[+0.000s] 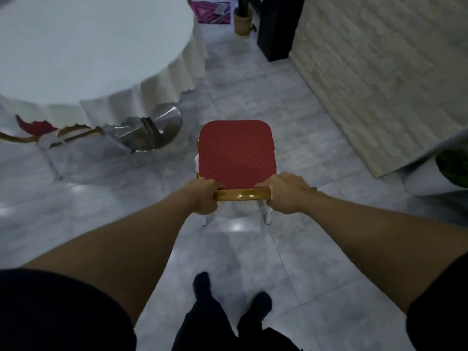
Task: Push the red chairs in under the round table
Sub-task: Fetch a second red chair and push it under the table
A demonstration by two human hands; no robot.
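A red chair (236, 150) with a dotted seat and a gold backrest rail stands on the tiled floor, to the right of the round table (83, 49) and apart from it. My left hand (203, 197) grips the left end of the rail and my right hand (287, 192) grips the right end. The table has a white cloth hanging over its edge and a shiny metal base (152, 130). A second red chair (38, 129) sits partly under the cloth at the left, mostly hidden.
A pale brick wall (379, 72) runs along the right. A dark pillar (277, 26) and a potted plant (243, 20) stand at the back. A white planter (435, 173) sits at the right edge. My feet (228, 300) are behind the chair.
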